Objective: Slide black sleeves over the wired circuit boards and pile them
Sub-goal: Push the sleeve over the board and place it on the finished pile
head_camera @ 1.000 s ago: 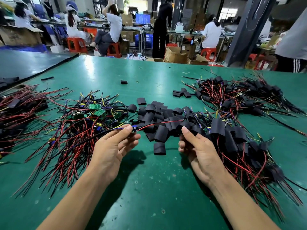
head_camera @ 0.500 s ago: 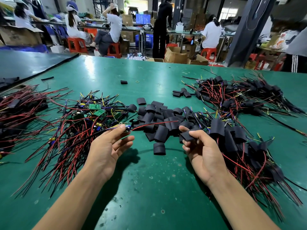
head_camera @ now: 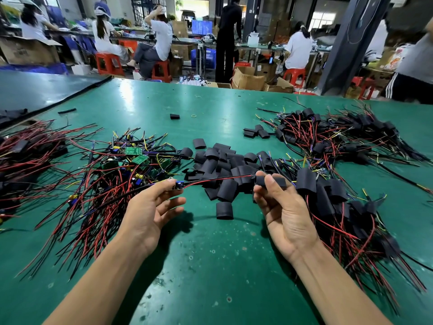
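My left hand [head_camera: 150, 212] pinched a small wired circuit board [head_camera: 178, 185] between thumb and forefinger, the other fingers loosely spread below it. Its red and black wires [head_camera: 215, 180] ran across to my right hand [head_camera: 285, 212], whose thumb and fingers were clamped on one black sleeve [head_camera: 270, 181]. The wire ends lay just beside the sleeve's mouth, and I could not tell whether they had entered it. Both hands hung above the green desk [head_camera: 210, 266]. Between them, farther back, lay the heap of loose sleeves [head_camera: 225, 165]. The bare boards [head_camera: 131, 160] with their wires were tangled to my left, and the sleeved ones [head_camera: 328, 195] were piled to my right, just beside my right hand.
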A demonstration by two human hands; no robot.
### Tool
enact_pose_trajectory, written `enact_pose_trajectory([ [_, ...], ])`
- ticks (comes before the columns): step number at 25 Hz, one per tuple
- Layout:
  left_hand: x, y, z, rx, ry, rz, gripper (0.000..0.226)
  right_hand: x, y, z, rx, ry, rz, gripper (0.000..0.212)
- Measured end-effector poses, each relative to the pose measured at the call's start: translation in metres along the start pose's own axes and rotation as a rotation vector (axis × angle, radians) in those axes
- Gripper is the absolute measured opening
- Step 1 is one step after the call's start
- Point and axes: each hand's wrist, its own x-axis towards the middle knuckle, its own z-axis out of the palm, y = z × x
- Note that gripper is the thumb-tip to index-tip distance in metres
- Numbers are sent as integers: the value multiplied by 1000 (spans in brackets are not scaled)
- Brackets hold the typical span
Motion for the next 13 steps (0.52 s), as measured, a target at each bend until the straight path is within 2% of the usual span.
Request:
enact_pose_trajectory([
  [5,0,-1,-1,35,-31,-2,14,0,1,1,-1,3,-16,43],
  [13,-9,-1,9,4,-91,-42,25,-4,12,4,-62,-54,-12,54],
])
